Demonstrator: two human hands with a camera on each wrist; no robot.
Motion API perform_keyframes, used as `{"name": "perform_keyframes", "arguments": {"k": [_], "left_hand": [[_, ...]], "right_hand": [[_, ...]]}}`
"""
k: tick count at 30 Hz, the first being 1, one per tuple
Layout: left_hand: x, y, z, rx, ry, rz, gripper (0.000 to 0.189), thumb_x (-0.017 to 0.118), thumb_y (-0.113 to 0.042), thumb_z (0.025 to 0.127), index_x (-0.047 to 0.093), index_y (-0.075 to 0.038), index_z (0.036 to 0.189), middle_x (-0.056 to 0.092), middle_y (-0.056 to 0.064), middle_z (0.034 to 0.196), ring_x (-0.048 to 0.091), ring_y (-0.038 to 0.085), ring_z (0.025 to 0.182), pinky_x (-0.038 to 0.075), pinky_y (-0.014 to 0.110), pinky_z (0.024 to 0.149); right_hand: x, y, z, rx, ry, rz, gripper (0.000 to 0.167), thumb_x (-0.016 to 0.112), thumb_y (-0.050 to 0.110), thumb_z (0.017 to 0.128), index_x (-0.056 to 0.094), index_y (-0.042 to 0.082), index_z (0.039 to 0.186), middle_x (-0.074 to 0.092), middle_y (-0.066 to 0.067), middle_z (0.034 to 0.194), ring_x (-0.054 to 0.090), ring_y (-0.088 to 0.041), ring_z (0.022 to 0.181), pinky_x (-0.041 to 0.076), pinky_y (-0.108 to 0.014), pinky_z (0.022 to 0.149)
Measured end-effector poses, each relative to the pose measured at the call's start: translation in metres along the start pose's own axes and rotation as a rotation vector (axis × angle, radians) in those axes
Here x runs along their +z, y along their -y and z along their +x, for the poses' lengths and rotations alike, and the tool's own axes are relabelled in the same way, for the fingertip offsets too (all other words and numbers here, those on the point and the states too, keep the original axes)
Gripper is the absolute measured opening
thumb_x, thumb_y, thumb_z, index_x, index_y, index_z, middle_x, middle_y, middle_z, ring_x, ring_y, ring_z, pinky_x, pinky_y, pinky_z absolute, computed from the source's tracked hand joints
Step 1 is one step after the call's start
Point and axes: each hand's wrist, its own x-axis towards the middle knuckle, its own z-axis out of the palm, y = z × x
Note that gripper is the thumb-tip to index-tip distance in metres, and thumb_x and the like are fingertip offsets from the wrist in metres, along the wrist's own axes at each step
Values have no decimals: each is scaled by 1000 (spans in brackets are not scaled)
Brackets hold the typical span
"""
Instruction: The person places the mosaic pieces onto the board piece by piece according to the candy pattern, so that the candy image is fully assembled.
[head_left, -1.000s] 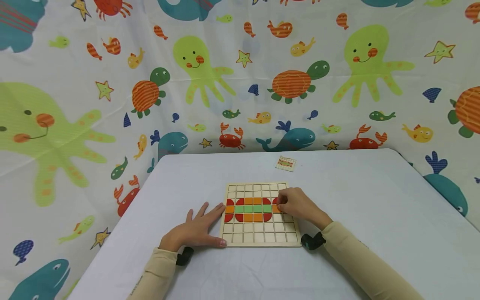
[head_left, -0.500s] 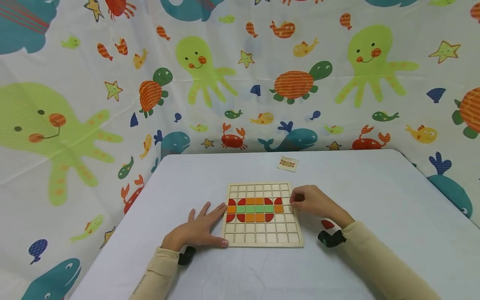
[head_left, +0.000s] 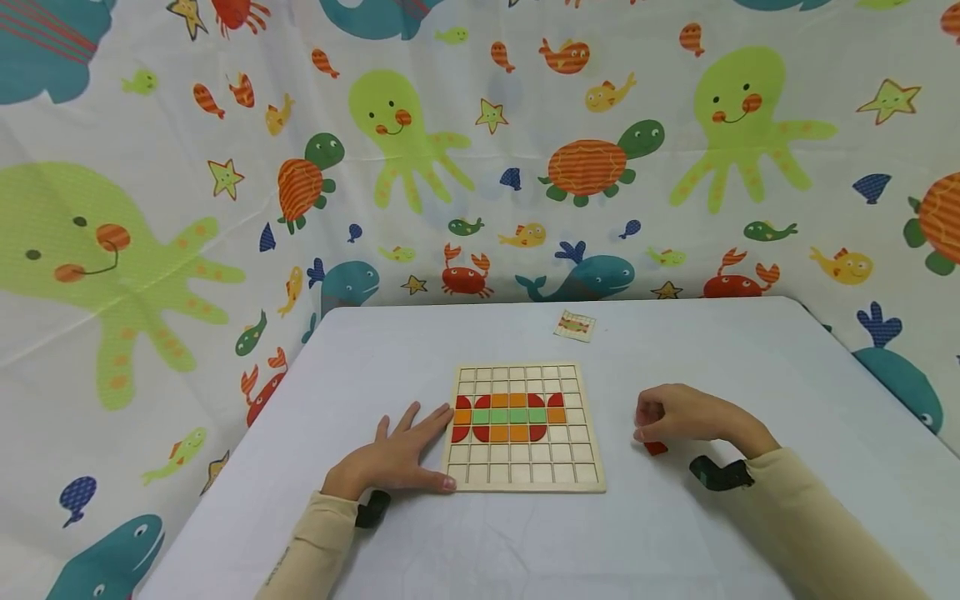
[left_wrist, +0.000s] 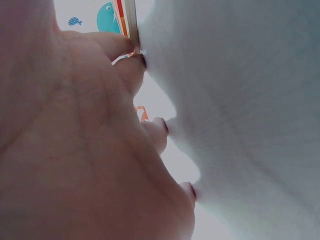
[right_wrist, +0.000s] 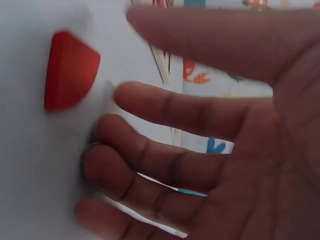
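Note:
A square wooden grid board (head_left: 525, 475) lies on the table, with red quarter-round, orange square and green square tiles in its middle rows. My left hand (head_left: 386, 462) rests beside its left edge, fingers spread, thumb and a fingertip touching the frame. In the left wrist view those fingertips (left_wrist: 160, 131) meet the white cloth. To the right of the board my right hand (head_left: 686, 414) hovers over a red quarter-round tile (head_left: 656, 448). In the right wrist view that red tile (right_wrist: 71, 72) lies apart from the loosely bent fingers (right_wrist: 145, 100), and nothing is between thumb and fingers.
A small pattern card (head_left: 575, 326) lies behind the board, near the table's far edge. The table (head_left: 420, 350) has a white cover. A curtain (head_left: 480, 167) printed with sea animals hangs behind and to the left.
My right hand has left the board and moved right to the loose red tile. A red quarter-round tile now shows above the rightmost orange square. The left hand has stayed in place.

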Motion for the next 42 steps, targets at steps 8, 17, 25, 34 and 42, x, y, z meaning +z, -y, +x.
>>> {"name": "perform_keyframes", "arguments": {"k": [8,17,25,34,42], "left_hand": [[0,0,0,-7,-2,-1,116,87,-60,81,28,-20,172,22,5,178,-2,42,163,-9,74,121],[-1,-2,-2,-9,2,0,115,87,-58,81,28,-18,172,23,6,177,-1,43,163,-8,74,121],[0,-1,-2,-5,-6,-2,115,87,-59,81,29,-19,171,23,6,177,-1,43,163,-9,74,121],[0,-2,-2,-1,-5,9,115,87,-59,81,28,-18,172,23,6,177,0,42,163,-8,74,122],[0,-2,-2,0,-8,9,115,87,-59,81,29,-18,171,23,6,177,-1,43,163,-9,74,121]], "right_hand": [[-4,-5,-12,11,65,-21,25,87,12,87,63,10,93,54,-1,81,52,-19,79,44,-32,69],[9,-7,-2,-3,4,11,23,84,7,86,63,11,94,56,-1,82,54,-19,80,46,-33,69],[22,-8,12,-86,-146,17,25,83,4,87,60,12,90,55,2,80,53,-17,79,44,-29,65],[29,-1,17,-160,-205,-2,18,80,2,92,69,16,92,59,6,78,55,-16,74,48,-27,63],[34,7,20,-176,-299,44,12,77,3,95,80,9,106,71,5,86,61,-16,76,55,-24,65]]}}
